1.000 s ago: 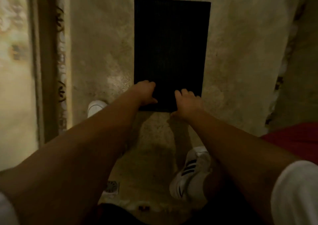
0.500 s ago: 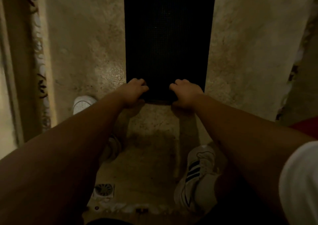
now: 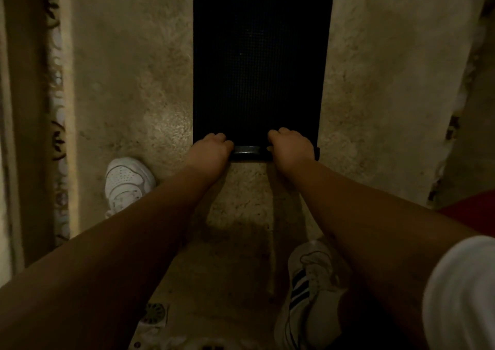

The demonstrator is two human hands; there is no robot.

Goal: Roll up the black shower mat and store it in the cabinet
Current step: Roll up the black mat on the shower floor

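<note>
Black shower mat (image 3: 258,55) is laid flat on the speckled floor (image 3: 128,81), near edge curled into a small roll. Left hand (image 3: 210,148) and right hand (image 3: 290,146) are clamped on that rolled edge, set apart. White shoes (image 3: 126,183) are seen beside and below.

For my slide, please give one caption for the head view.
Both hands, left hand and right hand, curl the near edge of the black mat into a first roll on the floor.
</note>
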